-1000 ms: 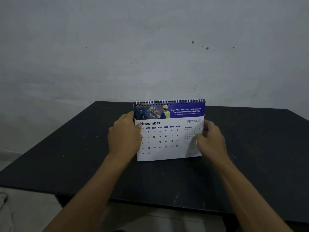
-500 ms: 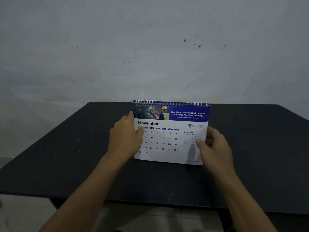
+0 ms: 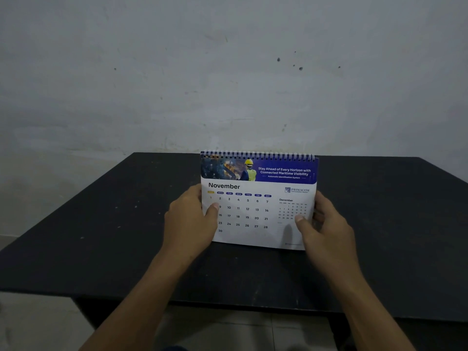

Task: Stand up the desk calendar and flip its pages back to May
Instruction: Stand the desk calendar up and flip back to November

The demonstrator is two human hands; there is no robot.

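Observation:
A spiral-bound desk calendar (image 3: pixel 255 214) stands upright on the black table (image 3: pixel 101 236), facing me. Its front page reads November under a blue banner with a worker in a yellow helmet. My left hand (image 3: pixel 188 221) grips the calendar's left edge, thumb on the page near the 8 and 9. At the right edge, my right hand (image 3: pixel 324 229) holds it with the thumb on the page below the small December grid. The calendar's back and base are hidden.
A stained pale wall (image 3: pixel 228 72) rises right behind the table's far edge. The table's near edge (image 3: pixel 202 300) runs below my forearms, with tiled floor (image 3: pixel 228 330) beneath.
The calendar's right side has come a little toward me and its bottom edge now slants. My thumbs have slid slightly on the page. The view has shifted a bit.

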